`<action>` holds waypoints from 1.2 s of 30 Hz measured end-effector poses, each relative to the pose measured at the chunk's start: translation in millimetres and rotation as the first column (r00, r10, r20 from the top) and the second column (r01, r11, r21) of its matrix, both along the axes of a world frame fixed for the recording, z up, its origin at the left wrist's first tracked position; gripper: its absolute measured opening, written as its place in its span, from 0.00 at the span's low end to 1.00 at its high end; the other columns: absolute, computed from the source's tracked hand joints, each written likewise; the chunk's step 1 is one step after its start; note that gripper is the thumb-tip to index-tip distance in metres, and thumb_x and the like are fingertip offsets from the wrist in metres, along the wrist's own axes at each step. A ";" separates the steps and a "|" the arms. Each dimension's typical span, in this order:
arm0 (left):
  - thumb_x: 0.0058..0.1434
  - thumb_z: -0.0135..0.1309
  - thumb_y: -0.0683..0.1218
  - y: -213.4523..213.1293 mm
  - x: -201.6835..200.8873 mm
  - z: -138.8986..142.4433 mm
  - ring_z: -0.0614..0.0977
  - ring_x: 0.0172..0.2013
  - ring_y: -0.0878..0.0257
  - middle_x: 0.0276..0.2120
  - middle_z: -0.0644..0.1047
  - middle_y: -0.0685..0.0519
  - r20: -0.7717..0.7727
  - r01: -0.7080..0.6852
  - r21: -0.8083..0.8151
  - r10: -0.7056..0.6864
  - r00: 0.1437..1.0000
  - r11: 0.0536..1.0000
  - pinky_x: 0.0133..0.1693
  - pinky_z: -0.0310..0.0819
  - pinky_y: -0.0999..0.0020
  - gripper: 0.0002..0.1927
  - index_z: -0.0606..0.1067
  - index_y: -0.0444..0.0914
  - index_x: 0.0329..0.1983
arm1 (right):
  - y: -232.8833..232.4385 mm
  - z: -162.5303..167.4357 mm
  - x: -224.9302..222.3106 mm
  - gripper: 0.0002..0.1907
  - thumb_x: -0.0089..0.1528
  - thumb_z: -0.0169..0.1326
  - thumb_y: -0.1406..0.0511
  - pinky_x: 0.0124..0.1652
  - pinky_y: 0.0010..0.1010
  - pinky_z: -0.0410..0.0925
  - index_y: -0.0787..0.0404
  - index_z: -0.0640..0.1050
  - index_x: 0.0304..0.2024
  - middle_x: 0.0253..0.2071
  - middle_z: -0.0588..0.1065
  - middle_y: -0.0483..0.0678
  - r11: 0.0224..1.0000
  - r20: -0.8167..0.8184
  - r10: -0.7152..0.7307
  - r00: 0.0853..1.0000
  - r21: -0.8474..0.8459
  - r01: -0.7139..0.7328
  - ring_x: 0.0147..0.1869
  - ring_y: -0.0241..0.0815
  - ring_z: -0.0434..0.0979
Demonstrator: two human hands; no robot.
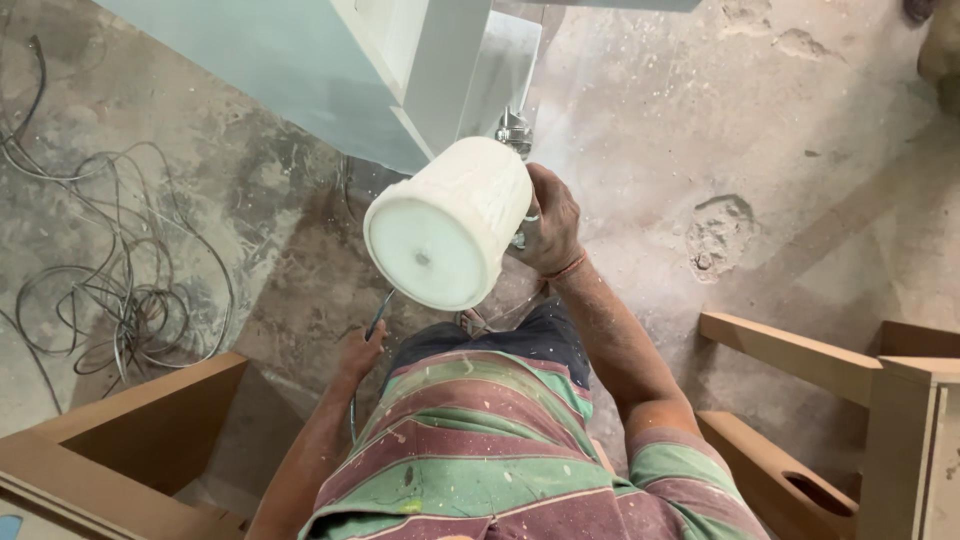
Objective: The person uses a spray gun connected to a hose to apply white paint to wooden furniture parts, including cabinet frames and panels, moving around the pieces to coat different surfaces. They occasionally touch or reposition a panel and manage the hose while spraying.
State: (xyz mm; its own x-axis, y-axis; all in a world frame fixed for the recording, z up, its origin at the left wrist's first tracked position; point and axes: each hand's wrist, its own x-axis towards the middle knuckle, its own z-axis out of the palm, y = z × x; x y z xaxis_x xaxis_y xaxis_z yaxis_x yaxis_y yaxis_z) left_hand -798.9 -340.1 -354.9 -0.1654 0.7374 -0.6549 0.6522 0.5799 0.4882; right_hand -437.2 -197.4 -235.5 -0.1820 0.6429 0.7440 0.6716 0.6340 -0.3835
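My right hand (551, 225) grips a spray gun whose white plastic cup (450, 222) fills the middle of the view; its metal nozzle (514, 130) points at a white painted panel (440, 70) above. A fine mist hangs near the nozzle. My left hand (360, 350) is low by my hip and closed around a thin hose (372, 325) that runs down along my side. My striped, paint-spattered shirt fills the bottom centre.
A tangle of thin cables (110, 290) lies on the dusty concrete floor at the left. Brown board furniture pieces stand at the bottom left (110, 450) and right (860, 390). A light blue-white cabinet face (260, 60) rises at the top.
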 end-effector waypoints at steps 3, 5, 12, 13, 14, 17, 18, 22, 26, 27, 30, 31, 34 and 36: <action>0.65 0.46 0.68 3.4 1.5 -3.2 0.85 0.29 0.54 0.21 0.80 0.48 0.025 -0.018 0.020 0.017 1.000 1.000 0.36 0.76 0.60 0.32 0.83 0.37 0.35 | 13.2 -10.2 -2.6 0.44 0.55 0.66 0.58 0.45 0.44 0.74 0.64 0.63 0.69 0.53 0.71 0.59 0.997 0.010 -0.048 0.999 -0.054 0.049 0.49 0.54 0.78; 0.66 0.46 0.68 4.3 3.7 -4.8 0.85 0.30 0.53 0.22 0.80 0.47 0.021 -0.026 0.007 0.026 0.999 1.000 0.37 0.76 0.59 0.31 0.83 0.37 0.36 | 24.2 -27.4 -3.9 0.40 0.55 0.61 0.67 0.44 0.42 0.75 0.63 0.64 0.70 0.51 0.72 0.56 0.980 0.002 -0.084 0.996 -0.183 0.083 0.46 0.52 0.78; 0.64 0.45 0.69 -5.0 17.5 -10.6 0.85 0.32 0.53 0.25 0.82 0.47 -0.092 0.053 -0.074 -0.060 0.994 0.996 0.40 0.76 0.57 0.32 0.84 0.39 0.38 | 50.7 -103.9 -0.7 0.43 0.51 0.58 0.72 0.40 0.44 0.73 0.64 0.63 0.70 0.49 0.72 0.57 0.954 -0.055 -0.065 0.996 -0.297 0.046 0.43 0.58 0.77; 0.64 0.45 0.69 -6.0 19.3 -11.4 0.86 0.32 0.52 0.25 0.82 0.46 -0.074 0.026 -0.085 -0.032 0.997 0.996 0.39 0.77 0.57 0.33 0.84 0.38 0.38 | 51.2 -112.7 -0.1 0.43 0.51 0.59 0.72 0.39 0.45 0.72 0.64 0.63 0.70 0.48 0.72 0.57 0.943 -0.053 -0.076 0.996 -0.328 0.055 0.42 0.58 0.77; 0.64 0.45 0.69 -6.3 20.4 -11.1 0.86 0.32 0.52 0.25 0.82 0.45 -0.059 0.003 -0.088 -0.009 0.998 0.996 0.39 0.77 0.56 0.33 0.83 0.37 0.38 | 52.0 -120.2 0.3 0.44 0.50 0.59 0.72 0.38 0.45 0.72 0.65 0.63 0.70 0.47 0.72 0.58 0.934 -0.053 -0.093 0.994 -0.350 0.068 0.41 0.59 0.76; 0.65 0.44 0.70 -3.5 23.3 -9.5 0.86 0.34 0.52 0.26 0.83 0.44 -0.093 0.007 -0.153 -0.022 0.995 0.988 0.41 0.77 0.57 0.33 0.83 0.38 0.40 | 52.7 -136.6 2.7 0.43 0.51 0.58 0.72 0.37 0.46 0.72 0.65 0.63 0.70 0.45 0.72 0.57 0.899 -0.080 -0.143 0.987 -0.427 0.095 0.40 0.59 0.77; 0.65 0.44 0.69 -1.1 23.9 -8.7 0.86 0.34 0.51 0.27 0.83 0.44 -0.101 0.033 -0.121 -0.046 0.994 0.992 0.41 0.76 0.57 0.33 0.83 0.37 0.40 | 53.9 -140.3 3.7 0.43 0.51 0.58 0.72 0.37 0.46 0.73 0.65 0.63 0.70 0.45 0.72 0.58 0.892 -0.089 -0.142 0.986 -0.444 0.088 0.41 0.60 0.77; 0.66 0.45 0.68 6.1 27.7 -5.9 0.86 0.34 0.51 0.27 0.83 0.44 -0.090 0.052 -0.106 -0.061 0.994 0.993 0.40 0.77 0.56 0.33 0.84 0.36 0.39 | 58.7 -144.3 8.0 0.43 0.52 0.57 0.72 0.38 0.46 0.74 0.65 0.62 0.70 0.46 0.72 0.58 0.896 -0.112 -0.132 0.985 -0.438 0.070 0.42 0.61 0.78; 0.66 0.44 0.68 3.8 32.7 -4.0 0.85 0.33 0.53 0.25 0.82 0.46 -0.116 0.066 -0.080 -0.075 0.990 0.995 0.40 0.77 0.57 0.33 0.84 0.37 0.38 | 54.9 -132.4 11.4 0.41 0.55 0.58 0.72 0.37 0.45 0.74 0.66 0.62 0.71 0.45 0.73 0.58 0.900 -0.131 -0.105 0.986 -0.435 0.038 0.40 0.59 0.78; 0.66 0.45 0.68 2.4 33.6 -3.0 0.85 0.32 0.53 0.24 0.82 0.46 -0.108 0.040 -0.095 -0.050 0.993 0.995 0.40 0.77 0.57 0.33 0.84 0.37 0.38 | 52.1 -125.9 12.1 0.41 0.55 0.58 0.73 0.37 0.45 0.73 0.66 0.62 0.71 0.45 0.73 0.58 0.915 -0.136 -0.095 0.986 -0.402 0.033 0.40 0.59 0.78; 0.65 0.46 0.68 -1.2 33.2 1.5 0.85 0.30 0.54 0.23 0.81 0.46 -0.088 -0.017 -0.117 0.007 0.996 0.993 0.38 0.77 0.57 0.32 0.84 0.38 0.38 | 41.8 -100.3 16.2 0.41 0.52 0.57 0.73 0.37 0.45 0.73 0.67 0.63 0.69 0.46 0.73 0.59 0.958 -0.156 -0.063 0.986 -0.286 0.016 0.40 0.58 0.78; 0.65 0.46 0.68 -1.9 32.3 3.8 0.85 0.29 0.54 0.22 0.81 0.46 -0.084 -0.026 -0.115 0.016 0.996 0.993 0.38 0.77 0.57 0.32 0.84 0.38 0.38 | 38.1 -91.2 18.6 0.41 0.51 0.58 0.72 0.37 0.44 0.74 0.67 0.64 0.68 0.47 0.73 0.60 0.970 -0.167 -0.047 0.985 -0.244 0.005 0.40 0.57 0.78; 0.65 0.47 0.68 -3.7 32.2 11.1 0.85 0.29 0.54 0.22 0.81 0.47 -0.098 -0.039 -0.137 0.026 0.995 0.990 0.38 0.77 0.58 0.31 0.85 0.39 0.37 | 26.6 -66.8 27.9 0.36 0.54 0.60 0.70 0.41 0.42 0.75 0.66 0.66 0.65 0.50 0.73 0.59 0.986 -0.229 -0.006 0.973 -0.164 -0.032 0.44 0.55 0.79; 0.65 0.46 0.68 -3.1 34.2 15.2 0.85 0.28 0.54 0.22 0.81 0.47 -0.100 -0.043 -0.134 0.029 0.995 0.990 0.37 0.77 0.58 0.31 0.85 0.39 0.37 | 17.4 -54.7 38.7 0.32 0.56 0.59 0.72 0.44 0.42 0.75 0.65 0.68 0.63 0.51 0.74 0.58 0.985 -0.310 0.009 0.951 -0.161 -0.062 0.47 0.53 0.80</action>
State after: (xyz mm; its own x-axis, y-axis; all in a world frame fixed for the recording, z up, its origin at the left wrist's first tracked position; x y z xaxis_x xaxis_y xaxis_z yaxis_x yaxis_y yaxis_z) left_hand -764.8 -343.2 -339.7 -0.2582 0.6353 -0.7278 0.6705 0.6602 0.3384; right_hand -398.5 -180.0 -290.2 0.0130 0.7596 0.6502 0.4828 0.5647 -0.6693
